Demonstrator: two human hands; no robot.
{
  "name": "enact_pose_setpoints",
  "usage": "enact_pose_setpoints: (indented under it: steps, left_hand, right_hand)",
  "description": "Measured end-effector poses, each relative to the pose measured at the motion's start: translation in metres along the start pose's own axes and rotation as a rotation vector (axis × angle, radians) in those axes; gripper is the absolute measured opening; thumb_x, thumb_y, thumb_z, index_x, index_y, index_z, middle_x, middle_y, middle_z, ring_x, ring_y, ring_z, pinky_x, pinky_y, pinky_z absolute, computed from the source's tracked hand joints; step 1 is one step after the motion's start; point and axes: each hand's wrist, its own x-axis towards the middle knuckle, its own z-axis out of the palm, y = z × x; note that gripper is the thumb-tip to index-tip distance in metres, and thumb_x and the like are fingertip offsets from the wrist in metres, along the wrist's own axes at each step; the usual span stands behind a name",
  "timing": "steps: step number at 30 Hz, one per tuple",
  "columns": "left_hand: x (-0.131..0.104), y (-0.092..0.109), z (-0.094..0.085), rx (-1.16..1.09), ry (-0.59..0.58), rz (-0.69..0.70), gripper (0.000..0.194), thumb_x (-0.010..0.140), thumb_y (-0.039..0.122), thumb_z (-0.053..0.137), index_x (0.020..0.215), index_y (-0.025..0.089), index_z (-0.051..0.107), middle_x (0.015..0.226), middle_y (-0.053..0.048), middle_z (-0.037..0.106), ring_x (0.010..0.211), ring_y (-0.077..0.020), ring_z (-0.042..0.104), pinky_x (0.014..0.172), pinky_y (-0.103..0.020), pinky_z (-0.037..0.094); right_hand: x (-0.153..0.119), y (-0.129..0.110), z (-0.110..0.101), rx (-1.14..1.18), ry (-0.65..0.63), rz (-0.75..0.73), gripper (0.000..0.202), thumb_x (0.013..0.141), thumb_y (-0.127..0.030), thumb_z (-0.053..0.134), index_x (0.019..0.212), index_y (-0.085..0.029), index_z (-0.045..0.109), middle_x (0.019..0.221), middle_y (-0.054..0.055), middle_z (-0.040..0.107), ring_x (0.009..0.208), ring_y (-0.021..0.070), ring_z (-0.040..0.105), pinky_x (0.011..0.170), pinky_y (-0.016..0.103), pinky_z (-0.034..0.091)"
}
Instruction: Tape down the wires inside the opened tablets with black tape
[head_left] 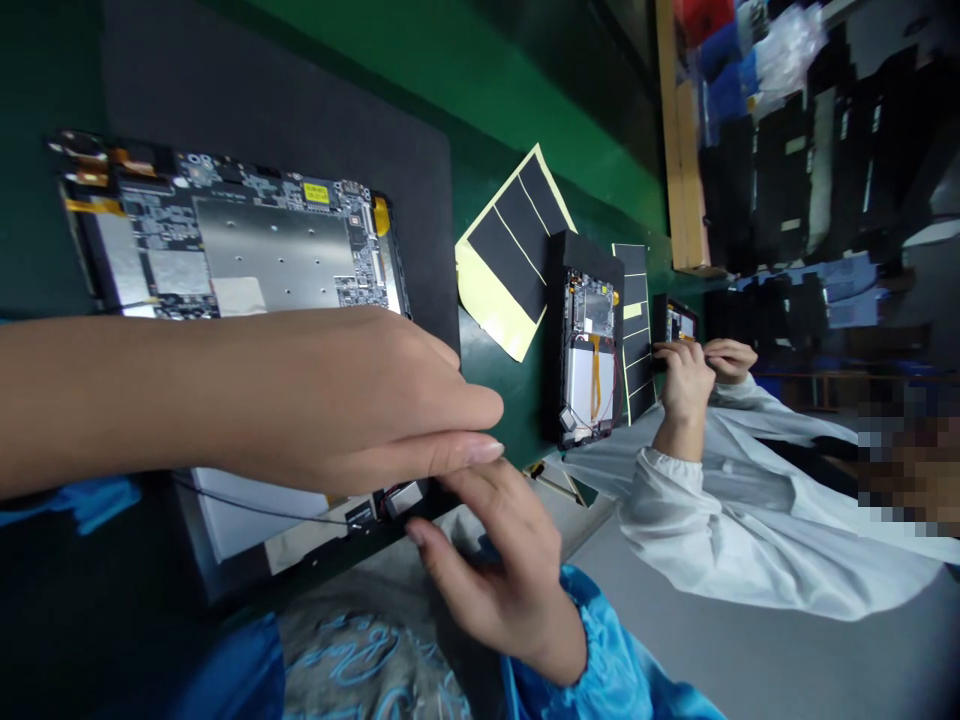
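A tablet with its back off, its circuit board and pale battery exposed, lies on the bench before me. My left hand reaches across it from the left, palm down. Its thumb is pressed against the curled fingers; whatever they may pinch is hidden. My right hand comes in from the lower right, thumb and forefinger apart. Its forefinger touches or nearly touches my left thumb tip. Close to both hands, at the tablet's near edge, sits a small grey block. A thin black wire trails along the battery.
A black mat lies under the tablet. Yellow-backed sheets of black strips lie to its right, beside a second opened tablet. Further right, a co-worker's hands work at another device. A cardboard edge stands beyond.
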Motion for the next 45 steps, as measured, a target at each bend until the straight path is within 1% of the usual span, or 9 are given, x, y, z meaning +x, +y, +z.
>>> enact_pose_setpoints:
  steps: [2,5,10,18,21,29,34,39,45]
  left_hand:
    - [0.0,0.0,0.0,-0.003,0.014,0.001,0.035,0.103,0.035,0.042,0.07,0.023,0.047,0.06,0.0,0.051,0.048,-0.0157,0.043,0.047,-0.033,0.027]
    - [0.0,0.0,0.0,-0.012,0.017,-0.001,0.035,0.102,0.035,0.044,0.069,0.023,0.047,0.059,0.0,0.05,0.047,-0.0157,0.043,0.047,-0.033,0.026]
    - [0.001,0.003,-0.001,0.011,-0.003,0.006,0.034,0.101,0.034,0.043,0.069,0.023,0.046,0.059,-0.001,0.05,0.048,-0.016,0.041,0.047,-0.033,0.025]
    - [-0.001,0.003,-0.001,0.017,0.021,0.026,0.035,0.102,0.033,0.044,0.068,0.023,0.044,0.058,0.0,0.049,0.047,-0.0165,0.04,0.046,-0.033,0.025]
    - [-0.001,0.004,-0.001,0.019,0.013,0.009,0.036,0.102,0.035,0.044,0.068,0.024,0.043,0.059,0.0,0.049,0.047,-0.0166,0.04,0.047,-0.034,0.025]
    - [-0.003,0.001,0.001,0.033,-0.003,0.01,0.036,0.103,0.036,0.042,0.069,0.024,0.044,0.06,-0.001,0.051,0.049,-0.0172,0.042,0.049,-0.035,0.027]
    - [-0.003,0.001,0.001,0.025,0.014,0.021,0.036,0.103,0.036,0.042,0.07,0.024,0.044,0.06,0.0,0.05,0.048,-0.0169,0.042,0.048,-0.035,0.026]
    - [-0.003,0.0,0.001,0.017,0.016,0.034,0.036,0.102,0.036,0.042,0.068,0.024,0.044,0.058,0.0,0.05,0.047,-0.0165,0.041,0.046,-0.034,0.026]
    - [-0.003,0.0,0.001,0.031,0.011,0.034,0.035,0.102,0.035,0.041,0.069,0.024,0.043,0.059,-0.001,0.049,0.046,-0.0169,0.04,0.046,-0.034,0.024]
  right_hand:
    - [-0.005,0.0,0.004,0.001,-0.013,-0.014,0.033,0.094,-0.014,0.068,0.127,-0.017,0.066,0.108,0.011,0.073,0.095,0.0207,0.07,0.077,0.034,0.063]
    - [-0.009,0.001,0.008,-0.029,0.001,-0.026,0.027,0.094,-0.01,0.066,0.12,-0.017,0.07,0.105,0.011,0.071,0.09,0.0194,0.069,0.072,0.033,0.063]
    - [-0.009,0.003,0.01,-0.071,0.024,-0.085,0.023,0.09,-0.011,0.069,0.112,-0.016,0.072,0.101,0.01,0.07,0.087,0.0201,0.069,0.07,0.034,0.063]
    - [-0.016,0.003,0.024,-0.105,0.161,-0.099,0.018,0.09,-0.006,0.068,0.105,-0.016,0.072,0.095,0.009,0.069,0.086,0.0204,0.069,0.072,0.035,0.062]
    - [-0.019,0.004,0.028,-0.125,0.175,-0.123,0.017,0.09,-0.006,0.069,0.104,-0.016,0.071,0.093,0.009,0.069,0.086,0.0204,0.068,0.073,0.036,0.062]
    - [-0.022,0.012,0.03,-0.114,0.184,-0.132,0.016,0.094,-0.009,0.068,0.108,-0.017,0.071,0.097,0.009,0.07,0.092,0.0212,0.069,0.079,0.039,0.062]
    - [-0.024,0.014,0.033,-0.12,0.219,-0.126,0.013,0.094,-0.011,0.068,0.105,-0.017,0.072,0.099,0.009,0.069,0.093,0.0211,0.068,0.077,0.039,0.063]
    - [-0.02,0.015,0.035,-0.128,0.244,-0.197,0.006,0.097,-0.013,0.067,0.099,-0.014,0.072,0.098,0.009,0.07,0.094,0.0196,0.07,0.079,0.036,0.064]
    - [-0.012,0.025,0.027,-0.133,0.207,-0.298,0.008,0.097,-0.012,0.066,0.092,-0.014,0.073,0.092,0.008,0.072,0.091,0.0186,0.07,0.076,0.032,0.065]
